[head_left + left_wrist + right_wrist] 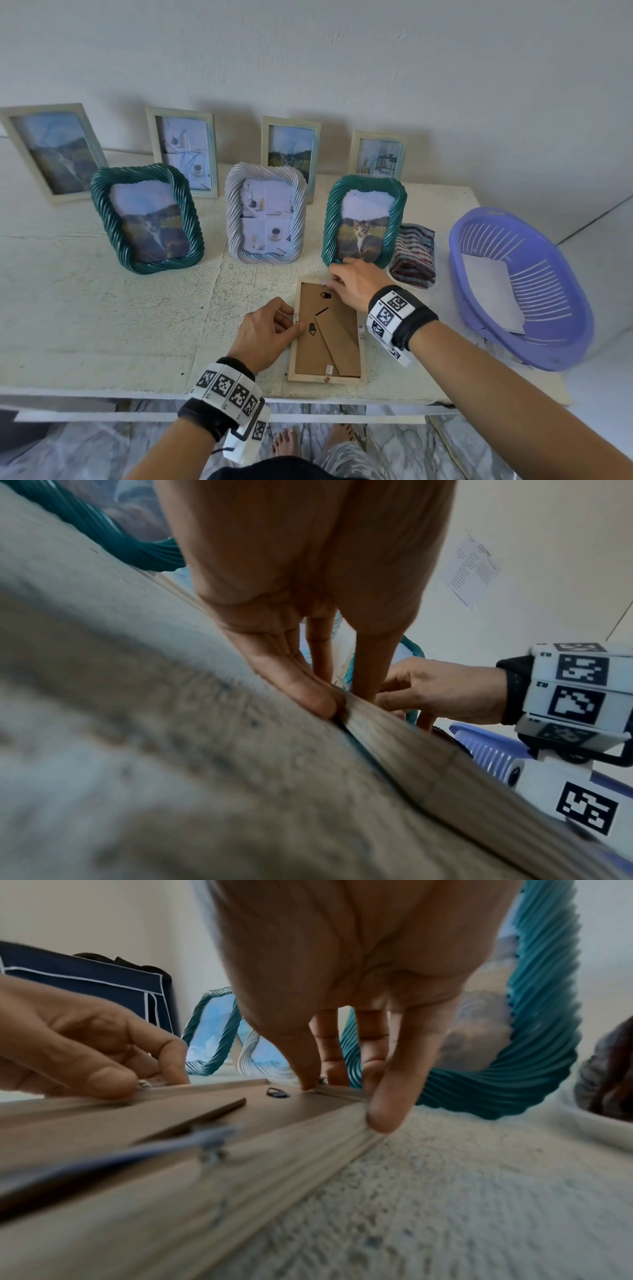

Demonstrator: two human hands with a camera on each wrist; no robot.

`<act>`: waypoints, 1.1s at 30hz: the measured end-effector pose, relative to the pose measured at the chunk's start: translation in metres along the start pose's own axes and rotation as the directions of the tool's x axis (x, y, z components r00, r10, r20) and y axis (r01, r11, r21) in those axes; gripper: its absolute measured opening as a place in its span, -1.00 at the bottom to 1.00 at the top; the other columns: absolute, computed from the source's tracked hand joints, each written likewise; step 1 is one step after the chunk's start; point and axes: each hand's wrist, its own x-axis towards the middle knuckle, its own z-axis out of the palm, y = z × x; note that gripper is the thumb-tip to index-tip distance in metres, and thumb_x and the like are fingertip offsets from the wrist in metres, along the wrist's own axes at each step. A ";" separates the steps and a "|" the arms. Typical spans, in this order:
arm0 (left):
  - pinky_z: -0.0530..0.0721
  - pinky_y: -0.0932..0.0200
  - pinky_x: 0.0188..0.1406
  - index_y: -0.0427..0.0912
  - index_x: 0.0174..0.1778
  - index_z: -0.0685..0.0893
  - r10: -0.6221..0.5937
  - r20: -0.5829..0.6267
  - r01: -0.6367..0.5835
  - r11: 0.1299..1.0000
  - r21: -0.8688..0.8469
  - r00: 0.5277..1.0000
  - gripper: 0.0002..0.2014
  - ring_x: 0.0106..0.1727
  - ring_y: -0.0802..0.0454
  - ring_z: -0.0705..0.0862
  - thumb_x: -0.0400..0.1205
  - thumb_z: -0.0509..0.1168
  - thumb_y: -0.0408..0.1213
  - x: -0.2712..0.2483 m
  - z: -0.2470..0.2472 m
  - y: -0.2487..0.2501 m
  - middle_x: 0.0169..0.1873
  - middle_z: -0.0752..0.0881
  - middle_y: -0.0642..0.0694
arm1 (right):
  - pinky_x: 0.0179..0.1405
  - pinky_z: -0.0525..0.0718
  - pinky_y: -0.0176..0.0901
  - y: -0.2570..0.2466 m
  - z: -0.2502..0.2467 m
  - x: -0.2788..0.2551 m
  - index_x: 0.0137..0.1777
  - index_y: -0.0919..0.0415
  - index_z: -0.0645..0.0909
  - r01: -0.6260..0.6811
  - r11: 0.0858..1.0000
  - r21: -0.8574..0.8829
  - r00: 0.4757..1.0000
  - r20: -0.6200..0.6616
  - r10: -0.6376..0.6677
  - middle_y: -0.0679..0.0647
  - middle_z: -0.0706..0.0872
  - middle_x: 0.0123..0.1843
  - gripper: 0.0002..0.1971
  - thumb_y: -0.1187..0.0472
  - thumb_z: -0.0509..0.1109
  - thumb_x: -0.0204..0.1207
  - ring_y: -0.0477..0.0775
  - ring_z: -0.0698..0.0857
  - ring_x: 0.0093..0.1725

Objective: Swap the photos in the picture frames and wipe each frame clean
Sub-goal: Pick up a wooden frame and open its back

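Observation:
A pale wooden picture frame point(315, 353) lies face down near the table's front edge, its brown backing board and folded stand showing. My left hand point(291, 323) has curled fingers and pinches the frame's left rail at a small metal tab point(295, 318). My right hand point(334, 279) grips the top rail near its right corner, the thumb point(304, 1080) inside on the backing and a finger point(383, 1118) down the outer side. In the left wrist view the left fingertips point(318, 699) press against the frame's edge point(394, 737). The photo inside is hidden.
A green rope frame with a cat photo point(363, 219) stands just behind my right hand. A white rope frame point(265, 212), another green one point(147, 219) and several pale frames stand further back. A striped cloth point(412, 255) and a purple basket point(548, 335) sit at the right.

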 end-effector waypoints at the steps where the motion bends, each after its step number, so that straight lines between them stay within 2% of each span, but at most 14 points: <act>1: 0.77 -0.02 -0.23 -0.06 -0.09 0.62 0.001 -0.002 -0.001 1.000 0.002 1.000 -0.74 -0.37 0.09 0.71 0.49 0.54 -0.06 0.000 0.000 -0.001 -0.34 0.72 0.07 | -0.27 0.44 -0.12 -0.001 0.000 0.000 -0.10 0.07 0.53 -0.014 1.000 0.004 1.000 -0.007 0.014 0.07 0.60 -0.05 -0.82 0.00 0.25 0.66 0.19 0.67 -0.11; 7: 0.77 -0.01 -0.23 -0.04 -0.09 0.63 0.004 -0.005 -0.004 1.000 0.000 1.000 -0.75 -0.36 0.11 0.70 0.49 0.54 -0.07 0.000 0.000 -0.002 -0.34 0.72 0.09 | -0.25 0.48 -0.11 -0.006 0.000 0.004 -0.22 0.06 0.46 -0.135 0.990 0.040 0.991 0.005 0.135 0.05 0.57 -0.16 -0.77 -0.03 0.31 0.58 0.20 0.67 -0.11; 9: 0.77 0.00 -0.23 -0.05 -0.09 0.63 0.002 -0.002 -0.002 1.000 -0.008 1.000 -0.74 -0.36 0.11 0.70 0.48 0.55 -0.07 0.001 0.000 -0.002 -0.34 0.72 0.08 | -0.25 0.50 -0.10 -0.008 0.001 0.004 -0.21 0.06 0.45 -0.161 0.986 0.037 0.987 0.006 0.161 0.07 0.59 -0.14 -0.77 -0.03 0.30 0.58 0.21 0.67 -0.10; 11: 0.77 0.00 -0.23 -0.04 -0.08 0.63 -0.011 0.003 0.011 1.000 -0.028 1.000 -0.74 -0.36 0.11 0.71 0.48 0.56 -0.07 0.001 0.000 -0.003 -0.34 0.73 0.08 | -0.23 0.54 -0.08 -0.009 0.001 0.001 -0.12 0.09 0.49 -0.162 0.986 0.025 0.987 0.003 0.162 0.12 0.62 -0.05 -0.80 -0.02 0.29 0.60 0.23 0.68 -0.06; 14: 0.78 0.00 -0.22 0.02 -0.07 0.63 -0.023 0.010 0.024 0.998 -0.051 1.000 -0.74 -0.36 0.13 0.73 0.47 0.56 -0.07 0.001 0.000 -0.006 -0.33 0.76 0.06 | -0.11 0.63 -0.02 -0.014 0.001 -0.016 0.25 0.17 0.50 -0.140 0.990 0.001 0.990 -0.008 0.140 0.18 0.58 0.15 -0.71 0.03 0.26 0.63 0.24 0.65 0.06; 16: 0.78 -0.01 -0.21 0.05 -0.07 0.64 -0.030 0.012 0.031 0.997 -0.065 0.999 -0.74 -0.36 0.14 0.74 0.46 0.56 -0.05 0.000 0.001 -0.007 -0.31 0.76 0.06 | -0.09 0.67 -0.01 -0.021 0.003 -0.038 0.32 0.16 0.45 -0.098 0.995 0.001 0.994 -0.054 0.098 0.14 0.51 0.18 -0.68 0.03 0.24 0.64 0.15 0.58 0.09; 18: 0.78 -0.01 -0.19 0.08 -0.06 0.64 -0.033 0.012 0.034 0.997 -0.069 0.999 -0.75 -0.35 0.14 0.75 0.46 0.56 -0.05 0.001 0.001 -0.008 -0.31 0.77 0.07 | -0.11 0.65 -0.14 -0.028 0.008 -0.064 0.24 0.14 0.48 0.005 1.000 0.027 0.998 -0.058 -0.004 0.07 0.49 0.15 -0.75 0.05 0.21 0.66 0.03 0.51 0.05; 20: 0.79 -0.01 -0.18 0.08 -0.06 0.64 -0.032 0.019 0.033 0.997 -0.073 0.999 -0.75 -0.34 0.13 0.75 0.47 0.56 -0.06 0.001 0.001 -0.008 -0.30 0.77 0.06 | -0.13 0.49 -0.27 -0.035 0.017 -0.090 0.14 0.12 0.53 0.116 0.991 0.068 0.993 -0.003 -0.116 0.02 0.49 0.07 -0.82 0.07 0.21 0.66 -0.06 0.45 -0.02; 22: 0.79 0.01 -0.19 0.08 -0.05 0.64 -0.027 0.021 0.029 0.997 -0.074 0.999 -0.75 -0.34 0.11 0.75 0.47 0.56 -0.07 0.001 0.000 -0.009 -0.29 0.77 0.05 | -0.12 0.41 -0.25 -0.038 0.029 -0.111 0.01 0.08 0.56 0.179 0.983 0.043 0.984 0.003 -0.179 -0.01 0.50 -0.03 -0.87 0.06 0.25 0.62 -0.05 0.44 -0.08; 23: 0.79 0.02 -0.20 0.08 -0.05 0.64 -0.025 0.021 0.027 0.997 -0.073 0.999 -0.75 -0.34 0.11 0.75 0.47 0.56 -0.06 0.001 0.000 -0.009 -0.29 0.77 0.05 | -0.12 0.43 -0.23 -0.040 0.035 -0.119 -0.04 0.06 0.57 0.192 0.981 0.014 0.981 -0.016 -0.192 -0.03 0.51 -0.07 -0.88 0.05 0.28 0.59 -0.04 0.46 -0.08; 26: 0.79 0.05 -0.22 0.08 -0.05 0.64 -0.024 0.015 0.025 0.997 -0.070 1.000 -0.75 -0.34 0.12 0.74 0.47 0.55 -0.05 0.001 0.000 -0.009 -0.28 0.76 0.05 | -0.11 0.59 -0.15 -0.044 0.048 -0.136 -0.09 0.04 0.61 0.171 0.985 -0.009 0.980 -0.102 -0.171 -0.04 0.52 -0.10 -0.84 -0.03 0.31 0.51 0.01 0.51 -0.09; 30: 0.79 0.05 -0.21 0.08 -0.05 0.64 -0.025 0.012 0.026 0.998 -0.060 1.000 -0.76 -0.33 0.11 0.75 0.48 0.55 -0.05 0.001 0.001 -0.008 -0.27 0.75 0.06 | -0.20 0.64 -0.13 -0.053 0.060 -0.142 -0.19 0.10 0.64 0.074 0.997 0.012 0.976 -0.205 -0.070 -0.03 0.53 -0.15 -0.73 -0.10 0.32 0.45 0.04 0.53 -0.15; 33: 0.79 0.03 -0.20 0.06 -0.04 0.64 -0.033 0.006 0.033 0.998 -0.059 0.999 -0.76 -0.32 0.10 0.75 0.48 0.54 -0.05 0.001 0.001 -0.008 -0.28 0.76 0.06 | -0.20 0.61 -0.16 -0.063 0.063 -0.138 -0.28 0.06 0.66 -0.034 0.999 0.014 0.975 -0.220 0.036 -0.07 0.55 -0.21 -0.67 -0.18 0.29 0.44 0.01 0.53 -0.18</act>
